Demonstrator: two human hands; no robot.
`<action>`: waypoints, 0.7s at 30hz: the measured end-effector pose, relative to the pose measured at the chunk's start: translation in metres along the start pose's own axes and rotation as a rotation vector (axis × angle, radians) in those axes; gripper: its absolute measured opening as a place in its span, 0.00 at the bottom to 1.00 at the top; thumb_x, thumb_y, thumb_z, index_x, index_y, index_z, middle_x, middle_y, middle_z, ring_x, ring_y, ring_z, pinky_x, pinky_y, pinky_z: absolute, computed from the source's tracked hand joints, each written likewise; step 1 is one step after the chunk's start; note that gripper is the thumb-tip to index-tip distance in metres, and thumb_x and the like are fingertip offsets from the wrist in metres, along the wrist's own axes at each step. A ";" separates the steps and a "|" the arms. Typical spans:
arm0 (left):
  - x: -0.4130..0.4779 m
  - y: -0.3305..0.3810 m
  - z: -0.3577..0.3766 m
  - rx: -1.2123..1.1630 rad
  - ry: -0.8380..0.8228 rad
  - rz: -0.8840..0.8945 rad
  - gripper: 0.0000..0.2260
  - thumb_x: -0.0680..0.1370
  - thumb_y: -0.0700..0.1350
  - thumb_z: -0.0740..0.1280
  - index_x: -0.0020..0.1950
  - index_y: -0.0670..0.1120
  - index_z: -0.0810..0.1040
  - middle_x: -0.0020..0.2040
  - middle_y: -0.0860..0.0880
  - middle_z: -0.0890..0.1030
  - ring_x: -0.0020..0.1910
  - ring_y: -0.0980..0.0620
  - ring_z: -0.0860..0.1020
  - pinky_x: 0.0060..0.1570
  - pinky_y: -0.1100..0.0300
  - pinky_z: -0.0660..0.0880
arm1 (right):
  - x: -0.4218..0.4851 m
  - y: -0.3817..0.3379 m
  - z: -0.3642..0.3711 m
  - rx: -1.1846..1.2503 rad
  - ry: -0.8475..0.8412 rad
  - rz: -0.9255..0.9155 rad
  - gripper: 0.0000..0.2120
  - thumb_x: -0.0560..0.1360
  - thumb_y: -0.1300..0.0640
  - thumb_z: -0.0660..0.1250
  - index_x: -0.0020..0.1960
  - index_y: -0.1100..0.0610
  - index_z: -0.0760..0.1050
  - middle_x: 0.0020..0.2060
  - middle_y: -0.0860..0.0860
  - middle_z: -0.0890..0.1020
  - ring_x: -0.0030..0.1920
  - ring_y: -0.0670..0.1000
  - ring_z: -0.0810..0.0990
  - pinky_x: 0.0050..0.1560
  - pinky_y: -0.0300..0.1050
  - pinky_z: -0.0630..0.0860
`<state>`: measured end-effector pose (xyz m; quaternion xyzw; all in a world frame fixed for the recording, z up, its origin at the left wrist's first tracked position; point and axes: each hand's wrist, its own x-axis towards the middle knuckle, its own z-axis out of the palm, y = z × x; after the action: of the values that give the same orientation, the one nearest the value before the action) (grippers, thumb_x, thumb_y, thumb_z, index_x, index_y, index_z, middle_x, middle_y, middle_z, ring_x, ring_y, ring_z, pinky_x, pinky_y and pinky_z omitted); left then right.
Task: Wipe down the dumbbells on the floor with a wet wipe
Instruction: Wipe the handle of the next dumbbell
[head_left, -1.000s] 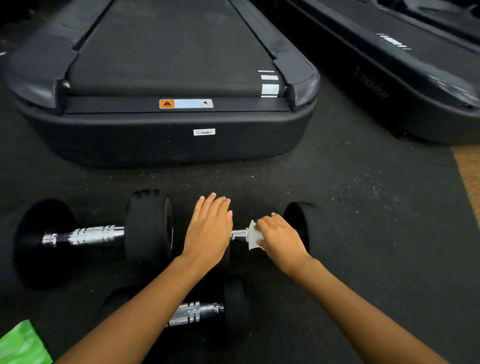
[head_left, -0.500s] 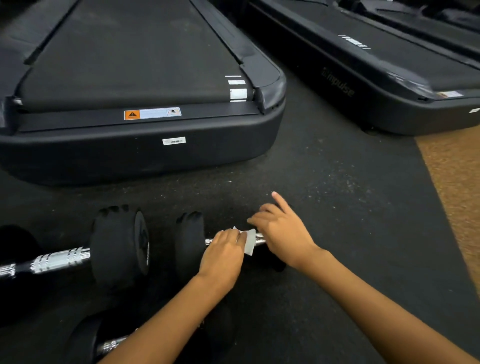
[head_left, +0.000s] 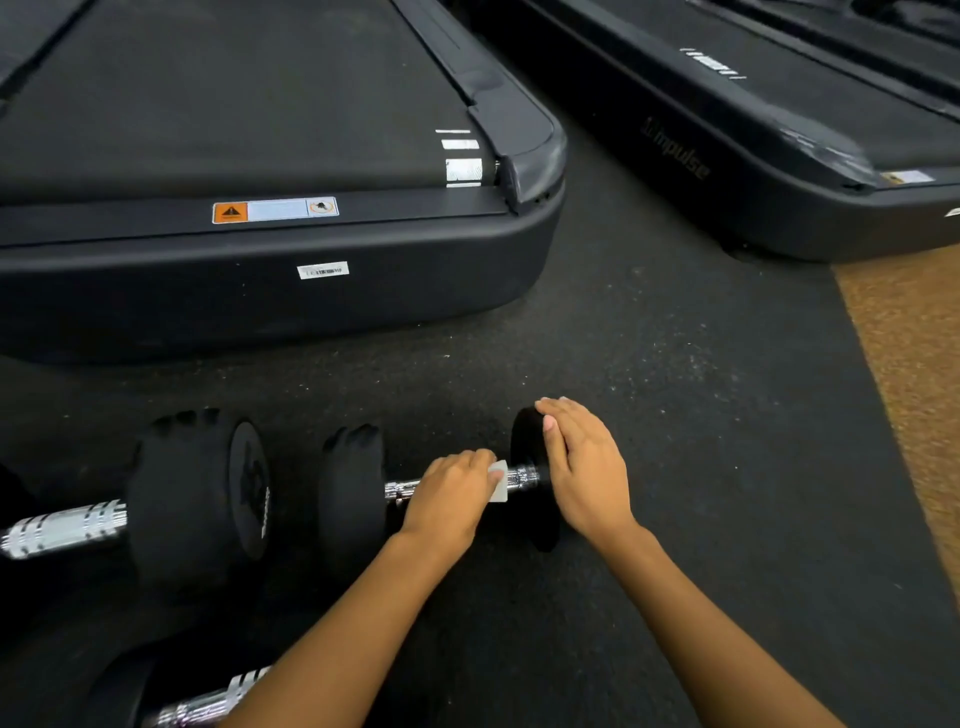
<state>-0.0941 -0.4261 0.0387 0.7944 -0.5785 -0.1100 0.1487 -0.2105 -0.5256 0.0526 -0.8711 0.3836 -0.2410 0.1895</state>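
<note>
A black dumbbell (head_left: 353, 488) with a chrome handle lies on the dark floor mat in front of me. My left hand (head_left: 452, 493) is closed over the handle with the white wet wipe (head_left: 497, 480) pressed under its fingers. My right hand (head_left: 587, 467) rests flat, fingers together, on the dumbbell's right head (head_left: 524, 441). A second dumbbell (head_left: 197, 499) lies to the left, its chrome handle reaching the frame edge. A third dumbbell (head_left: 208, 701) lies near the bottom edge, partly hidden by my left forearm.
A black treadmill deck (head_left: 270, 291) stands just beyond the dumbbells. A second treadmill (head_left: 727, 156) runs along the upper right. Brown flooring (head_left: 914, 374) borders the mat on the right. Bare mat lies to the right of my right arm.
The wet wipe passed from my right hand to my left hand. My left hand went from the left head to the handle; my right hand moved onto the right head. The view shifted right.
</note>
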 end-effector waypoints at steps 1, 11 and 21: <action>0.001 0.004 0.002 -0.003 0.008 0.008 0.13 0.82 0.47 0.53 0.65 0.46 0.69 0.60 0.49 0.76 0.58 0.51 0.73 0.61 0.58 0.66 | 0.000 0.000 0.000 -0.003 0.010 -0.002 0.22 0.80 0.49 0.49 0.64 0.56 0.74 0.61 0.50 0.77 0.67 0.47 0.69 0.68 0.37 0.56; -0.005 -0.006 0.001 0.106 0.034 -0.019 0.15 0.82 0.49 0.54 0.66 0.47 0.71 0.60 0.50 0.77 0.60 0.51 0.73 0.65 0.58 0.59 | -0.001 -0.002 0.000 -0.009 0.060 -0.016 0.23 0.79 0.48 0.47 0.62 0.56 0.75 0.60 0.49 0.78 0.66 0.48 0.70 0.68 0.41 0.61; -0.006 -0.011 0.003 0.084 -0.006 0.060 0.16 0.82 0.48 0.52 0.69 0.48 0.68 0.62 0.49 0.76 0.59 0.50 0.73 0.63 0.57 0.63 | -0.002 0.000 0.001 -0.019 0.061 -0.015 0.23 0.79 0.48 0.48 0.62 0.55 0.75 0.60 0.49 0.78 0.66 0.48 0.71 0.67 0.40 0.60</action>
<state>-0.0872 -0.4178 0.0318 0.7820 -0.6065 -0.0837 0.1167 -0.2106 -0.5239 0.0511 -0.8680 0.3851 -0.2652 0.1675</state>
